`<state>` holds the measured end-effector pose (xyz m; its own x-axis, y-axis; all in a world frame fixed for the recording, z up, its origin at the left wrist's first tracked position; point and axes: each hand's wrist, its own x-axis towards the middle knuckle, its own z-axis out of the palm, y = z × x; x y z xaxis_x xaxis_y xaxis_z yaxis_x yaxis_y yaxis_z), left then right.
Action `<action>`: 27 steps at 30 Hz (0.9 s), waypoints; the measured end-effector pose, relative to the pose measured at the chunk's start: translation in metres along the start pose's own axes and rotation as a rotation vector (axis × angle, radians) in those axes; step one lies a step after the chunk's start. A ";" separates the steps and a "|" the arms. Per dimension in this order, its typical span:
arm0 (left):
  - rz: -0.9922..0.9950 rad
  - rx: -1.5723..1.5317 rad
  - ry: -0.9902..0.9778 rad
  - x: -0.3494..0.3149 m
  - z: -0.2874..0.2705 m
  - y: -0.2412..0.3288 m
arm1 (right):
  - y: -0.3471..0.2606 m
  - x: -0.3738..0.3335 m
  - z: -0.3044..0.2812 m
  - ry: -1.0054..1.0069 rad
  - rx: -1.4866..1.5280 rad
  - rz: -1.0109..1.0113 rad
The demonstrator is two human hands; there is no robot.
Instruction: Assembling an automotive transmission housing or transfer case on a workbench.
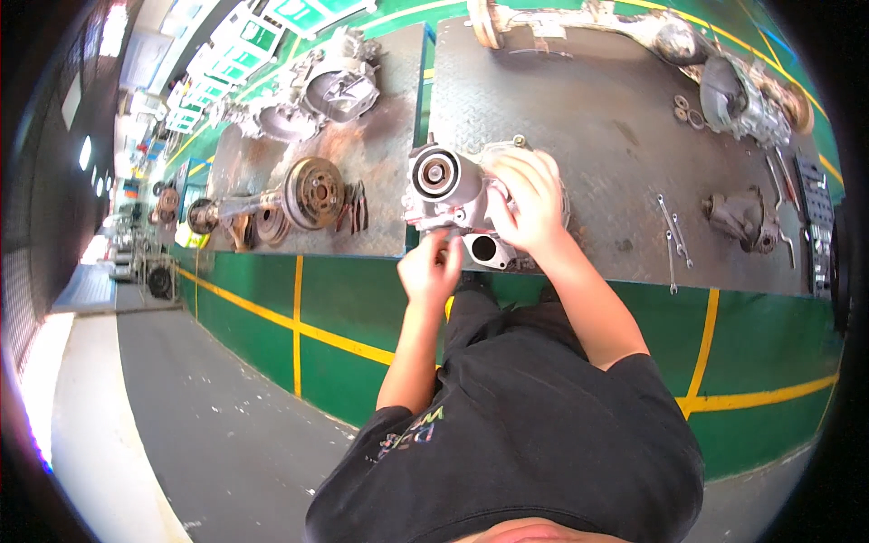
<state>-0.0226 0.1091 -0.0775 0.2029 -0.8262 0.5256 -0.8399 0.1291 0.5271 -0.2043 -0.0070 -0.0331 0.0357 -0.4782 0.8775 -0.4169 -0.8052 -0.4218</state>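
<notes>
A silver-grey metal gearbox housing stands at the near edge of the workbench, in front of me. A round opening with a dark ring and a shaft end faces up at its left, and a flanged port with a dark hole is on its near side. My right hand grips the right part of the housing, fingers bent over its top and thumb toward the middle. My left hand is closed at the housing's lower left edge, its fingertips drawn together. Whatever lies between them is too small to make out.
On the right of the metal workbench lie several wrenches, a dark cast part, a tool tray and small rings. An axle assembly spans the back. The left bench holds a brake drum, pliers and open casings.
</notes>
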 end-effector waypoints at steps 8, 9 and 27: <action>0.381 -0.583 -0.304 0.166 -0.039 0.013 | -0.051 -0.110 0.008 -0.308 0.077 0.527; 0.450 -0.665 -0.413 0.181 -0.028 0.017 | -0.050 -0.114 0.016 -0.303 0.020 0.492; 0.620 -0.990 -0.566 0.182 0.008 -0.005 | -0.107 -0.141 0.148 0.552 -0.455 1.012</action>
<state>0.0140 -0.0462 0.0102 -0.5268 -0.5671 0.6331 0.0593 0.7185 0.6930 -0.0310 0.0947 -0.1459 -0.8272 -0.5134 0.2283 -0.3154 0.0881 -0.9448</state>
